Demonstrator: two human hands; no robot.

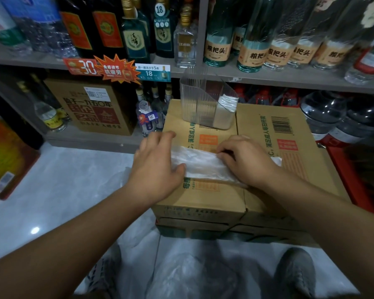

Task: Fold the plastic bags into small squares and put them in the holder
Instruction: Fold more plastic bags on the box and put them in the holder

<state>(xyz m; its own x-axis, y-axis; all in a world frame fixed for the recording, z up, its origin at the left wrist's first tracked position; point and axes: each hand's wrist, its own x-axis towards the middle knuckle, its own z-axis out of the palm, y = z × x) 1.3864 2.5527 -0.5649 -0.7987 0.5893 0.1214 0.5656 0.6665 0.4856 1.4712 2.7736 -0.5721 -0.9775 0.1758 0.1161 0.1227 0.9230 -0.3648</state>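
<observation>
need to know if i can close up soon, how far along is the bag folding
Done: a small stack of folded bags sits in the clear holder. In hand: one bag lies as a long strip on the cardboard box, left hand pressing one end, right hand pinching it. Still to do: square that strip, slot it in, then the loose bags on the floor.

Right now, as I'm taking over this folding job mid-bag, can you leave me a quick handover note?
Left hand: presses the left end of the plastic bag flat on the cardboard box.
Right hand: fingers pinch the bag near its middle.
Done: bag folded to a long strip; folded bags sit in the holder.
Left: fold the strip into a square, put it in; loose bags wait on the floor.
</observation>
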